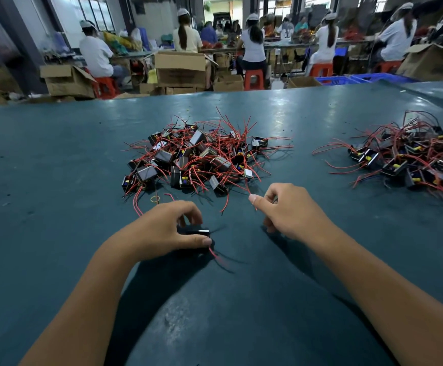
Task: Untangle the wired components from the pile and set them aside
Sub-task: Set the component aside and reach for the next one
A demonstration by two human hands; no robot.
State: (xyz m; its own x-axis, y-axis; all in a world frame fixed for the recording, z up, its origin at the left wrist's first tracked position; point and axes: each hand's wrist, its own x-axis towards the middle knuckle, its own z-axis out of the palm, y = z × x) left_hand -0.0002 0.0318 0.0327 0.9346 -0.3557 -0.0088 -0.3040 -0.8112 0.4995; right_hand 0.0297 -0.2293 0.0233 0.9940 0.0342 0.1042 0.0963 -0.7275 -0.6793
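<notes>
**Two hands on one component, its red lead drawn out**

Two sets of fingers are at work near the counter's front edge. The left hand [167, 228] has its fingers [188, 212] curled over a small black component [198, 232], thumb along its near side, pressing it onto the counter [56, 159]. The right hand [291, 210] pinches a thin red wire [249, 192] between thumb and forefinger; its other fingers are tucked under, so how they lie cannot be told.

Judging from this, the step in hand is freeing one unit: the body is already clear of the pile [199, 157], which sits just beyond both hands at mid-counter, and a lead is being teased loose from the strands trailing off the pile's near edge. Whether the pinched wire belongs to the held component or to one in the heap cannot be told from here.

The component lies flat, its long axis running roughly left to right across the counter, with a short red lead [213, 253] leaving its right end and pointing toward the person.

The next move probably calls for a gentle pull along the wire's own line, away from the pile, while the left hand keeps the body pinned; then a carry to the right, where a second heap of components [405, 159] lies well apart, apparently the set-aside lot.
</notes>
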